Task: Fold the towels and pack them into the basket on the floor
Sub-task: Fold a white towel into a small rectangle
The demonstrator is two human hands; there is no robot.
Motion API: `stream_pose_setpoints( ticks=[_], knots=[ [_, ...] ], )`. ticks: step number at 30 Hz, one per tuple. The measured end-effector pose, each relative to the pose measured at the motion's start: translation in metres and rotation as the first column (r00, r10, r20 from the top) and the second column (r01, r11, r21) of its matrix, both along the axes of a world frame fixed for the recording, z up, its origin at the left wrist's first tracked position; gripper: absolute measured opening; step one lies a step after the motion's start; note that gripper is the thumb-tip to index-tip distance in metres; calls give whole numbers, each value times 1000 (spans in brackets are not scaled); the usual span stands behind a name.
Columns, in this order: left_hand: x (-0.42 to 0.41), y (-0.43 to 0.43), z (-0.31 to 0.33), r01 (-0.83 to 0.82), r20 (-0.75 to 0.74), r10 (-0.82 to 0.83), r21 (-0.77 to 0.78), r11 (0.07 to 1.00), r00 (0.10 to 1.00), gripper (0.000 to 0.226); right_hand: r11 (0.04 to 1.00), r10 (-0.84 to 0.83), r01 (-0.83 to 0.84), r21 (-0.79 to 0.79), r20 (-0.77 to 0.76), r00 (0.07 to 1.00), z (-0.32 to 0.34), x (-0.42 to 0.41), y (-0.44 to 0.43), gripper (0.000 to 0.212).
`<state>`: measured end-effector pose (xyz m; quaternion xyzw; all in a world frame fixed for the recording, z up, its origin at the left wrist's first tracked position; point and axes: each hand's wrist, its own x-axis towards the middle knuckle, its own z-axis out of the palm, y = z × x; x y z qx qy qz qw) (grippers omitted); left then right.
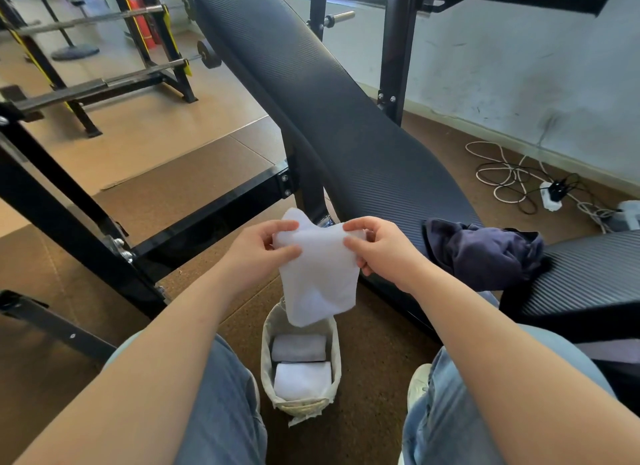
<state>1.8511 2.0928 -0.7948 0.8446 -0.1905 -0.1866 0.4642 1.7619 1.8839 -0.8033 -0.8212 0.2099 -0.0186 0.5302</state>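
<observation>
The white towel (318, 274) is thin, soft and partly folded, with one corner sticking up by the left hand (263, 253); both hands pinch its bunched top edge, the left at one end and the right hand (384, 253) at the other; the cloth hangs between them, long axis near vertical, its lower edge pointing down at the fabric basket (266, 343) on the floor below the hands, where two folded white towels (302, 378) lie; a crumpled navy towel (485, 253) lies right of the right hand.
</observation>
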Motion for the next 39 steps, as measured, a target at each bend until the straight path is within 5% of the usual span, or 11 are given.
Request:
stream_pose_setpoints(
  ticks=[4, 9, 18, 26, 35, 39],
  knots=[
    [1, 6, -7, 2, 189, -33, 161, 987, 981, 66, 966, 109, -115, -233, -38, 993, -3, -4, 1, 60],
    [4, 6, -13, -37, 427, -92, 284, 958, 900, 39, 923, 106, -89, -375, 24, 994, -10, -2, 2, 42],
    [7, 4, -11, -139, 294, 53, 281, 949, 954, 16, 919, 77, -73, -387, -5, 997, -10, 0, -1, 25],
    [14, 6, -2, -81, 127, 66, 115, 990, 990, 16, 947, 116, -105, -302, 17, 993, -3, 1, -15, 15],
    [7, 3, -8, 168, 43, -177, 165, 972, 983, 103, 939, 185, -162, -304, 49, 982, 1, -2, -10, 15],
    [7, 3, -11, 238, 157, -293, 295, 925, 943, 67, 935, 235, -208, -288, 61, 970, 0, -4, -9, 18]
  ],
)
